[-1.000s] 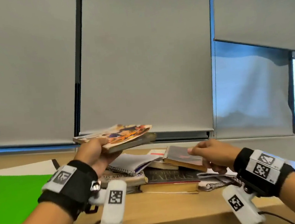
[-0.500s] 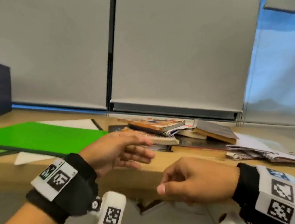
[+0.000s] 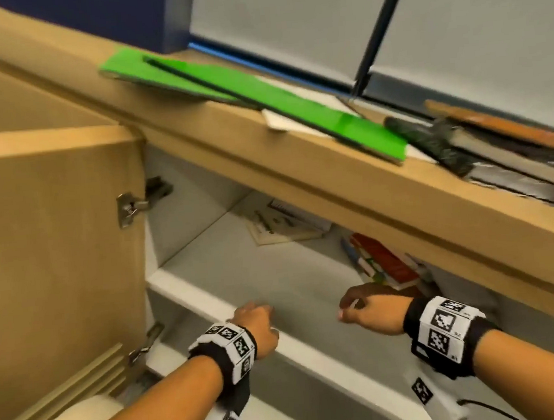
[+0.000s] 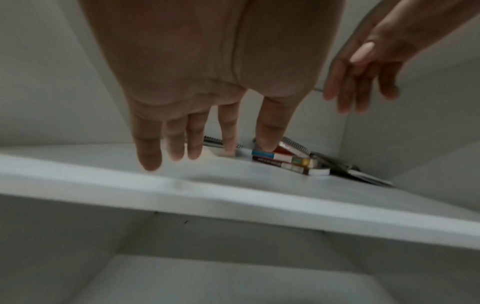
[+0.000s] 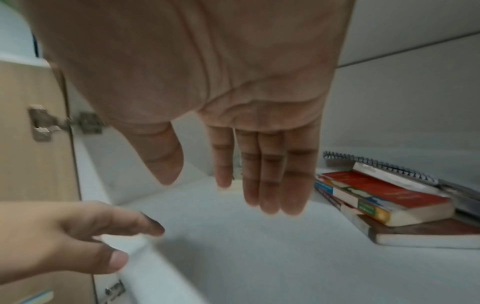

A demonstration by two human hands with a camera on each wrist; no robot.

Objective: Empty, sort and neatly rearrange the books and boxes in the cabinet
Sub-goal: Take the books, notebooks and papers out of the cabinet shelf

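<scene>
The open cabinet has a white shelf (image 3: pixel 275 283) with books at its back. A small stack topped by a red-covered book (image 3: pixel 385 260) (image 5: pixel 384 193) (image 4: pixel 288 159) lies at the right, with a spiral notebook (image 5: pixel 376 162) behind it. A pale booklet (image 3: pixel 280 226) lies further left at the back. My left hand (image 3: pixel 255 325) (image 4: pixel 187 127) hovers over the shelf's front edge, fingers straight and empty. My right hand (image 3: pixel 367 305) (image 5: pixel 259 164) reaches into the shelf just in front of the red stack, fingers extended, holding nothing.
The wooden door (image 3: pixel 56 262) stands open at the left on metal hinges (image 3: pixel 131 205). On the cabinet top (image 3: pixel 297 147) lie a green folder (image 3: pixel 259 94) and a pile of books (image 3: pixel 504 143). A lower compartment (image 4: pixel 233 277) lies under the shelf.
My left hand set the colourful book on the pile on top, then both hands dropped from the countertop down to the cabinet shelf. My view swung downward to the open cabinet.
</scene>
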